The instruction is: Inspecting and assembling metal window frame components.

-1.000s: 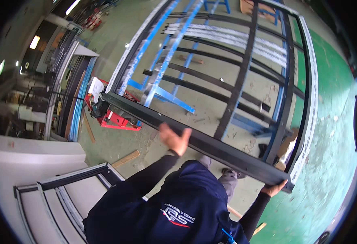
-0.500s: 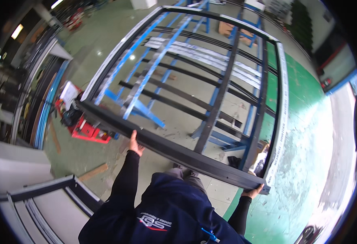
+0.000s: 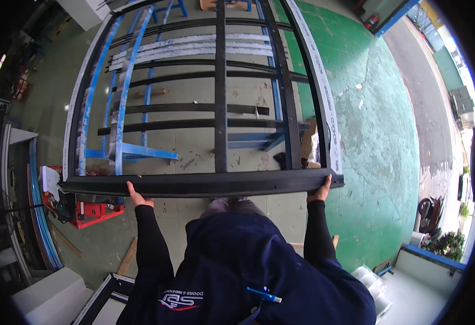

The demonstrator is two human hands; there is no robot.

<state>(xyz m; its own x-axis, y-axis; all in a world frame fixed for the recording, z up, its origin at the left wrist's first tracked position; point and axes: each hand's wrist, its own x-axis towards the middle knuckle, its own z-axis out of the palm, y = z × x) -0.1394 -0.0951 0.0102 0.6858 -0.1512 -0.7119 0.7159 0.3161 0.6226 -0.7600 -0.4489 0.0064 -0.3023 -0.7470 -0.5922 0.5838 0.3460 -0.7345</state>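
Head view: the large black frame (image 3: 205,185) stretches out in front of me, its far side cut off by the upper edge, its near bar running across just ahead of my body. Through it I see blue trestles (image 3: 119,122) below; whether the frame bears on them I cannot tell. Black bars (image 3: 167,78) cross the trestles, partly hidden by the frame's uprights, with white-wrapped strips (image 3: 194,46) farther off. At lower left another dark frame (image 3: 119,283) is cut off by my sleeve and the dark rim. The red crate (image 3: 99,219) is partly covered by the near-left corner, its contents hard to make out. My left hand (image 3: 138,196) and right hand (image 3: 320,190) are both clamped on the near bar, thumbs showing, the other fingers mostly hidden beneath.
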